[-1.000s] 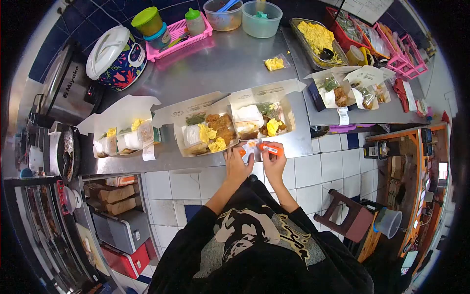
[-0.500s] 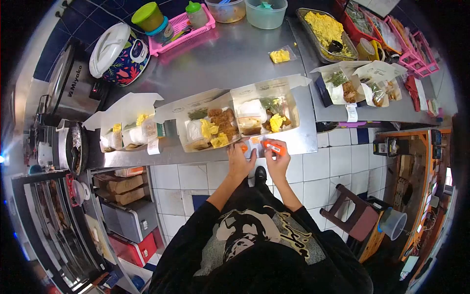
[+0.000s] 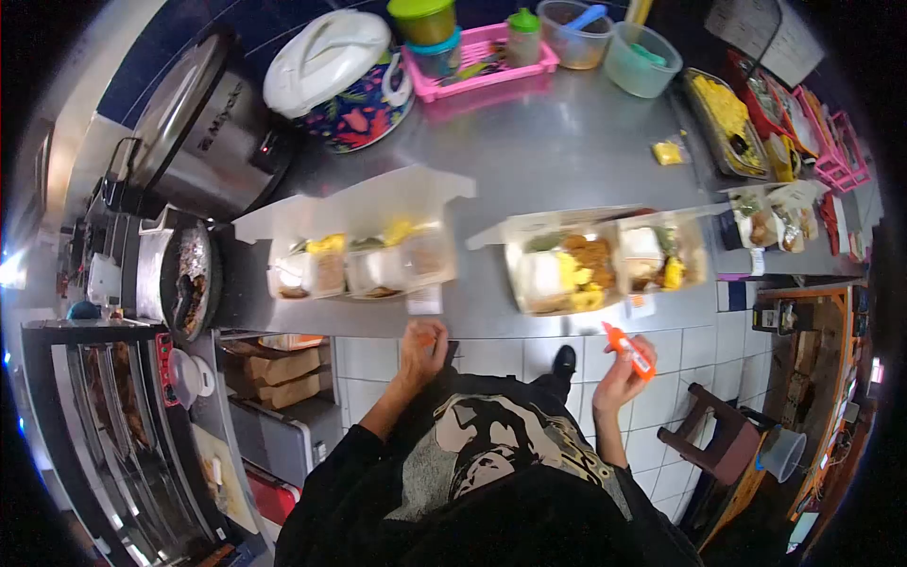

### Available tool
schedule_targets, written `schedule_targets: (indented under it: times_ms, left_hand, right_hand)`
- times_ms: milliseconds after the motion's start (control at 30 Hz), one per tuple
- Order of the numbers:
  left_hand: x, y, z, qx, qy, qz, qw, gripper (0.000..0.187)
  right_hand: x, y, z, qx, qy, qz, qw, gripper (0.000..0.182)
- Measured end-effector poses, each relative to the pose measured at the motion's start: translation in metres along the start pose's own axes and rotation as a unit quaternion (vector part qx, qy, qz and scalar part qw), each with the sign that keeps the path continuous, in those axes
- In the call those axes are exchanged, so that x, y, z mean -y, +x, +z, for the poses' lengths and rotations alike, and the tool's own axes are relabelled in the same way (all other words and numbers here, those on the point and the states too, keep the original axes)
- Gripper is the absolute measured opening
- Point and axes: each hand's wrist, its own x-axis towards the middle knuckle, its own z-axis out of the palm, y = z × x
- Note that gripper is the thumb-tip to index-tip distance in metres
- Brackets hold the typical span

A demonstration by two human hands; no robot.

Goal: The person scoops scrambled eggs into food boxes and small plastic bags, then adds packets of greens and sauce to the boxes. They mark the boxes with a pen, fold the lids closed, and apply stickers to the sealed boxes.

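My right hand (image 3: 619,383) holds an orange marker (image 3: 631,353) upright at a slant, its orange tip up, just off the counter's front edge. My left hand (image 3: 422,352) is closed around a small orange thing, likely the marker's cap, below a white label (image 3: 424,300) at the front of the left pair of boxes. Those open boxes (image 3: 398,269) hold rice, yellow egg and other food. Nearer my right hand, another pair of open boxes (image 3: 567,274) holds rice, fried pieces and egg. A printed label (image 3: 640,305) hangs at their front.
On the metal counter (image 3: 529,132) are a steel cooker (image 3: 213,142), a floral pot (image 3: 351,113), a pink tray (image 3: 482,85), plastic tubs (image 3: 642,62) and a tray of yellow egg (image 3: 726,118). More open boxes (image 3: 770,222) sit at right. A brown stool (image 3: 723,444) stands on the floor.
The view has shifted left. My hands have moved apart and away from the right boxes' label; my left hand is now near the left boxes, my right hand lower with the marker raised.
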Motion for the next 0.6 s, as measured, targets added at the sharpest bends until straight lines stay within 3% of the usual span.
schedule_targets:
  times_ms: [33,67,167,200,333,600]
  left_hand:
    - [0.012,0.001,-0.024,-0.026,0.015,-0.05,0.998,0.027]
    - [0.022,0.004,-0.041,-0.023,0.015,-0.057,0.998,0.027]
    - [0.035,0.03,-0.068,-0.037,0.038,0.027,0.998,0.025]
    - [0.029,0.04,-0.074,0.035,0.071,0.075,0.994,0.023]
    - [0.035,0.043,-0.079,0.219,0.075,0.187,0.955,0.023]
    - [0.038,0.04,-0.087,0.246,0.084,0.248,0.933,0.021]
  right_hand:
    - [0.006,-0.023,0.027,0.046,-0.008,-0.019,0.999,0.015]
    - [0.007,-0.049,0.058,0.049,0.006,0.036,0.998,0.015]
    - [-0.008,-0.1,0.131,0.153,0.09,0.144,0.974,0.023]
    - [-0.006,-0.105,0.152,0.165,0.078,0.168,0.969,0.021]
    - [-0.018,-0.117,0.192,0.127,0.069,0.205,0.968,0.02]
    - [-0.036,-0.116,0.211,0.069,-0.06,0.147,0.985,0.018]
